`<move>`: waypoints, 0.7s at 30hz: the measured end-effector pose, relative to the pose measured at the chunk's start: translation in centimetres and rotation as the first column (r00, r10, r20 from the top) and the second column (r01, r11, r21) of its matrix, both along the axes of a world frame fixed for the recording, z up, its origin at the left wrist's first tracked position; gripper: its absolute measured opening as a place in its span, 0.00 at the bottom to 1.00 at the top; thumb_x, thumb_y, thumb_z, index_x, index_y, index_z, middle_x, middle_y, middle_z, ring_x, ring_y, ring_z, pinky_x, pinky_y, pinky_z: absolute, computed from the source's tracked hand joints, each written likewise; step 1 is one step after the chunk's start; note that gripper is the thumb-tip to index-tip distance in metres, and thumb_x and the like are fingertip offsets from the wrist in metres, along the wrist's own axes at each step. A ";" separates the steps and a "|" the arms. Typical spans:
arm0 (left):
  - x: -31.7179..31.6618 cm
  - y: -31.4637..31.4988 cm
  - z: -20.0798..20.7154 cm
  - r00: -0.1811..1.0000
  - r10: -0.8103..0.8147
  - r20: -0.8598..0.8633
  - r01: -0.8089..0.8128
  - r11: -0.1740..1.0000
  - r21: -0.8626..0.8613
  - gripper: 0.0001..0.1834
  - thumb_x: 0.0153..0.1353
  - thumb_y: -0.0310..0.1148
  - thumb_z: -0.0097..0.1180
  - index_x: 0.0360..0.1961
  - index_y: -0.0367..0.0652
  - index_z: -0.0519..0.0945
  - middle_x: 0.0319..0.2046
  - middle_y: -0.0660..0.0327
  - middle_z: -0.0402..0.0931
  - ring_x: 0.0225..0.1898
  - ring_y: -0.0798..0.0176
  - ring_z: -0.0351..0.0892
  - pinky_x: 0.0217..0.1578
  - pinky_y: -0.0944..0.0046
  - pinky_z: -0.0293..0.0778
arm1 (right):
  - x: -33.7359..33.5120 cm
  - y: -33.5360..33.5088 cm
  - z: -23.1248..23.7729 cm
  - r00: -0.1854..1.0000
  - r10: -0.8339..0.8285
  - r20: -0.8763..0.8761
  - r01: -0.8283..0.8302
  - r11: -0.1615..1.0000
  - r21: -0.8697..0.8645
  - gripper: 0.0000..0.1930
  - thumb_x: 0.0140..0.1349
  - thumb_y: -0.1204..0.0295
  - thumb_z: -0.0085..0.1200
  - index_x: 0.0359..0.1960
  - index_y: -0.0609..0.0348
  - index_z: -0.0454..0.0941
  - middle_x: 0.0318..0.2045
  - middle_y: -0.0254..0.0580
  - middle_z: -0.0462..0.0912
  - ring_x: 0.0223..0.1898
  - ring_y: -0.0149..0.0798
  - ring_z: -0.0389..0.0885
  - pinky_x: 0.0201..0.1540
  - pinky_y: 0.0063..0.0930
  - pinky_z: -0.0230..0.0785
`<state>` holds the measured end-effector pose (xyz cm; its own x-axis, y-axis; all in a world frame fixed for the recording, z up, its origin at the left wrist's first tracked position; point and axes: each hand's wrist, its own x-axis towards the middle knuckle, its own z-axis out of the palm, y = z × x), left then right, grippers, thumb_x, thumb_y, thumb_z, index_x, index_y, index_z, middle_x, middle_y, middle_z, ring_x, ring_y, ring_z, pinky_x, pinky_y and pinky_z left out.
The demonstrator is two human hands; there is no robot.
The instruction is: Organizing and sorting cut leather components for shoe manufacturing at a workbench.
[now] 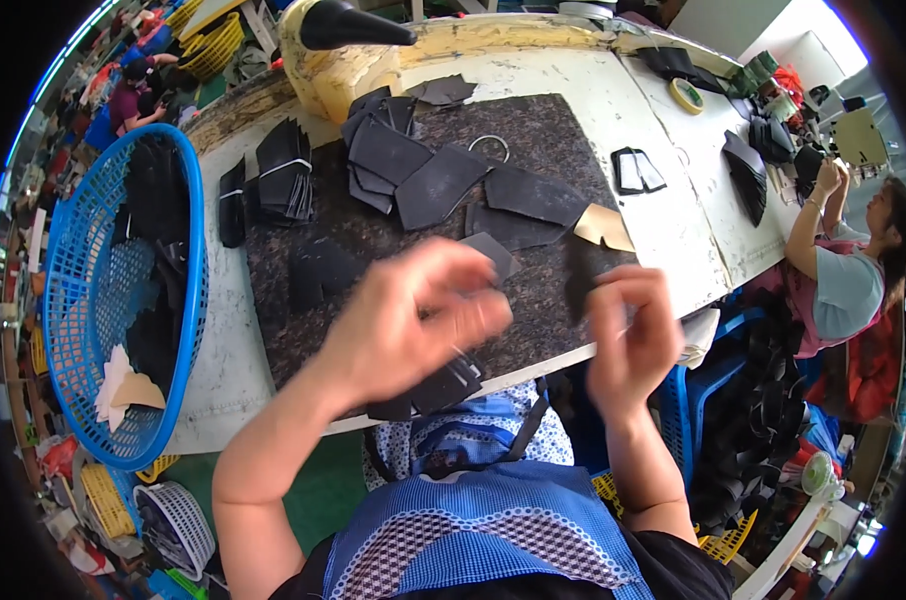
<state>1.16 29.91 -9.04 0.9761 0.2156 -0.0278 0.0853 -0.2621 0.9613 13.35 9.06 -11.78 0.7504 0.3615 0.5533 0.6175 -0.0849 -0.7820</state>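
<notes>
My left hand [413, 315] is over the dark mottled board [538, 345], blurred by motion, its fingers curved and apart from the thumb. Just beyond its fingertips is a small grey flat piece [495, 253]; the hand does not appear to grip it. At the board's right edge my right hand [633, 340] has its fingers drawn together on a blurred black piece [580, 280] of sheet material. Overlapping black cut pieces [443, 185] lie farther back on the board. A tan piece [603, 228] lies beyond my right hand. Below my left wrist are more black pieces [443, 388].
A blue plastic basket [193, 250] of black pieces stands left. Banded black bundles [285, 170] sit beside the board. A yellowed machine [338, 65] rises at the back. A metal ring [490, 149] and tape roll [687, 96] lie on the table. Another person [838, 270] works at right.
</notes>
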 end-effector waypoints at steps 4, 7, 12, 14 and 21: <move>-5.9 -3.3 1.2 0.990 0.108 -0.093 -0.123 0.979 -0.165 0.14 0.70 0.29 0.62 0.51 0.31 0.79 0.36 0.52 0.87 0.39 0.61 0.90 0.38 0.64 0.84 | -3.7 1.4 1.9 0.872 0.484 0.075 -0.465 0.866 -0.183 0.12 0.50 0.77 0.72 0.37 0.60 0.85 0.41 0.44 0.81 0.43 0.44 0.81 0.45 0.36 0.76; -11.1 -3.3 0.9 0.983 0.111 -0.148 -0.116 0.993 -0.025 0.08 0.69 0.25 0.62 0.47 0.36 0.82 0.32 0.55 0.87 0.31 0.65 0.88 0.31 0.65 0.81 | -5.1 0.2 2.9 0.866 0.436 -0.246 -0.465 0.883 -0.069 0.20 0.54 0.69 0.77 0.46 0.62 0.84 0.44 0.48 0.83 0.41 0.40 0.83 0.39 0.32 0.77; -15.1 -3.9 -0.7 0.968 -0.110 -0.224 0.075 0.984 -0.159 0.09 0.64 0.28 0.68 0.43 0.37 0.86 0.29 0.57 0.87 0.28 0.68 0.86 0.29 0.66 0.79 | -5.5 -1.2 1.1 0.089 0.407 -0.909 -0.960 0.278 0.030 0.09 0.68 0.69 0.66 0.35 0.64 0.88 0.26 0.36 0.86 0.26 0.25 0.84 0.29 0.20 0.77; -14.7 -2.9 0.2 0.948 -0.032 -0.317 -0.015 0.989 -0.145 0.06 0.63 0.27 0.70 0.36 0.34 0.89 0.27 0.58 0.87 0.27 0.72 0.85 0.28 0.70 0.79 | -5.5 -0.1 2.2 0.059 0.340 -0.939 -0.909 0.408 0.090 0.10 0.71 0.69 0.63 0.37 0.65 0.86 0.25 0.37 0.86 0.24 0.25 0.83 0.27 0.17 0.76; -11.2 -0.1 -4.0 0.919 0.286 -0.273 -0.329 0.936 -0.124 0.14 0.69 0.35 0.67 0.32 0.38 0.79 0.21 0.66 0.80 0.20 0.76 0.78 0.21 0.74 0.72 | -4.7 4.5 0.4 0.559 0.338 -0.757 -0.763 0.566 -0.312 0.13 0.72 0.68 0.61 0.32 0.66 0.81 0.22 0.37 0.84 0.21 0.25 0.81 0.22 0.19 0.73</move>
<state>-10.05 29.76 -13.00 0.8196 0.4757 -0.3194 0.3757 -0.0253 0.9264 8.68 13.58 -11.34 0.3225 0.8742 -0.3631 0.1577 -0.4278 -0.8900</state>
